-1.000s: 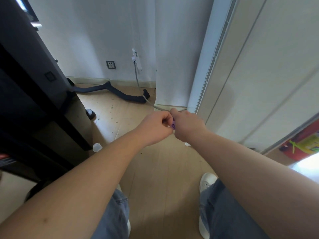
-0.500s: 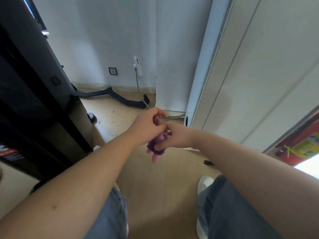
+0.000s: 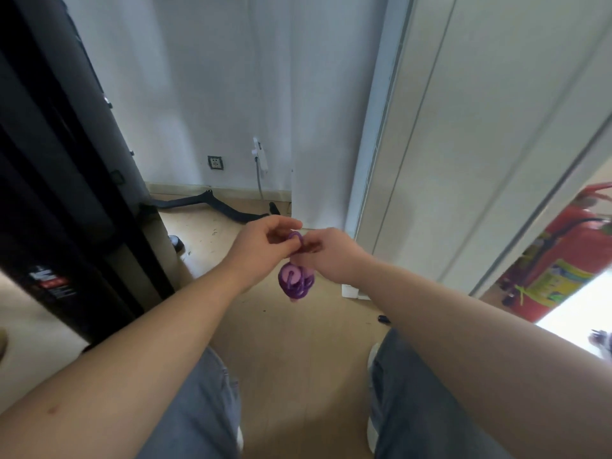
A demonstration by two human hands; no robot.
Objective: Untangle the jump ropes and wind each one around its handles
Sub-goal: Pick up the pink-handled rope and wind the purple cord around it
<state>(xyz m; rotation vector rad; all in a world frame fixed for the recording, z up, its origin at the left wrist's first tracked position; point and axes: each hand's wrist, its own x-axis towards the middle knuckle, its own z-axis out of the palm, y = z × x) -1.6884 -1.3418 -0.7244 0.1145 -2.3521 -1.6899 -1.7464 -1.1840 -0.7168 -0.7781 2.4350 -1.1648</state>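
A purple jump rope (image 3: 295, 282) is bundled in coils around its pink-purple handles and hangs in the air between my hands, above the wooden floor. One loop of the cord (image 3: 295, 235) arches up from the bundle. My left hand (image 3: 265, 248) pinches that loop from the left. From the right, my right hand (image 3: 331, 255) grips the top of the bundle, its fingers curled round it. Most of the handles are hidden by the wound cord and my fingers.
A black machine (image 3: 59, 180) stands close on the left. A black bar (image 3: 212, 205) lies on the floor by the white wall, under a socket (image 3: 215, 163). White panels (image 3: 463, 144) rise on the right, with a red fire extinguisher (image 3: 559, 260) beyond. My legs (image 3: 414, 402) are below.
The view has tilted up and my hands have moved slightly apart. The purple bundle, hidden in my fists a second ago, now hangs visible below them with a loop raised.
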